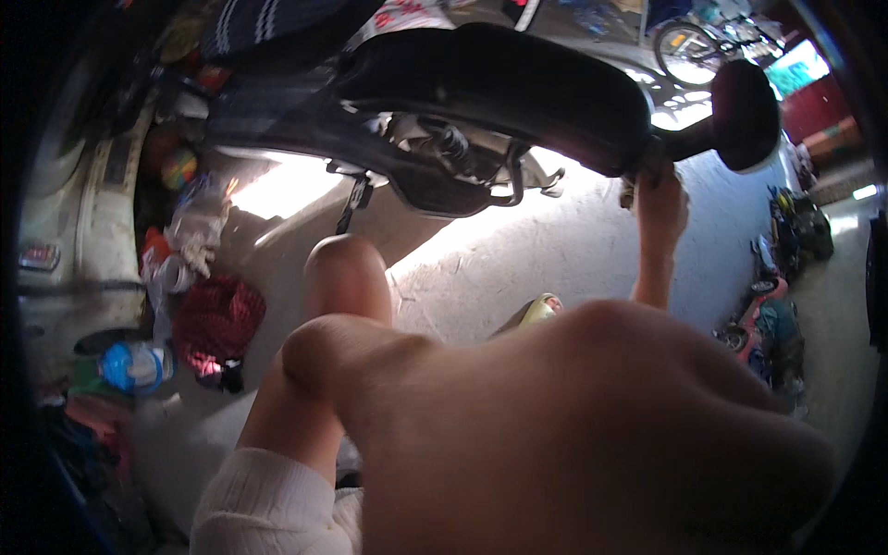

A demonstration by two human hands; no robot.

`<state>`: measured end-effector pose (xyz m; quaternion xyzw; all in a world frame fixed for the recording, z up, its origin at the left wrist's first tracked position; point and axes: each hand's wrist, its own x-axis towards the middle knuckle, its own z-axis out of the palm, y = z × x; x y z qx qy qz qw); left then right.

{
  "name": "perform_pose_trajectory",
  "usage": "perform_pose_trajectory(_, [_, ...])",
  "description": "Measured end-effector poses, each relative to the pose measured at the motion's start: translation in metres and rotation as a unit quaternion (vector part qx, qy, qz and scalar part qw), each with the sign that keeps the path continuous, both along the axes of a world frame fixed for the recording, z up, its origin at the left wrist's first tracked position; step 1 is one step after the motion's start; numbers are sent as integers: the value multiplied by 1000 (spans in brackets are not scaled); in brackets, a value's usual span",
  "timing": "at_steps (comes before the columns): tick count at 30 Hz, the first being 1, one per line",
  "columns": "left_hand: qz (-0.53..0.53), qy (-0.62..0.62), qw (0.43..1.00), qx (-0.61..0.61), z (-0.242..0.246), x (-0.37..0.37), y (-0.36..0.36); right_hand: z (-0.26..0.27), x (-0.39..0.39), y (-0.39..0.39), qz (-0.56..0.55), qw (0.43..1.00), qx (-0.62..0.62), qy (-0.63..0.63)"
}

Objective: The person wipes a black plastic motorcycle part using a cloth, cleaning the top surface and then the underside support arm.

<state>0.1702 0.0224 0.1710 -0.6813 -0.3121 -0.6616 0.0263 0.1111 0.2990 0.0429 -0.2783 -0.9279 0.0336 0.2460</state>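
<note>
A black motor scooter seat (pixel 499 76) stretches across the upper middle, above a body with a metal shock absorber (pixel 454 146) and a curved kickstand-side frame tube (pixel 517 173). A padded backrest (pixel 746 114) rises on a post behind the seat. My right hand (pixel 662 187) reaches up to the shaded base of this post at the seat's rear end; its fingers are dark and partly hidden, so whether they grip is unclear. My left hand is out of view. Blurred bare skin fills the lower foreground, with a bent knee (pixel 347 277) and white ribbed cloth (pixel 257 492) at the left.
A dark red cloth bundle (pixel 218 316), plastic bags (pixel 198 222) and a blue-and-clear container (pixel 135 366) lie at the left. One light green shoe (pixel 540 309) is on the concrete floor (pixel 472 277). A bicycle (pixel 694 52) stands upper right; a pink toy car (pixel 756 319) is lower.
</note>
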Motion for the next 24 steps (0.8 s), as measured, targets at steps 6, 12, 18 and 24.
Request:
perform_pose_trajectory(6, [67,73,995,-5,10,-19,4,-9,-9,13,-27,997,-16,77])
perform_pose_trajectory(12, [174,36,961,-210,-7,-64,13,5,2,-2,21,985,-151,76])
perform_pose_trajectory(18, [443,-40,867,-224,-62,-153,16,10,14,-21,14,995,-77,63])
perform_pose_trajectory(24, [583,-74,768,-255,-106,-202,0,16,-4,-14,-23,997,-48,64])
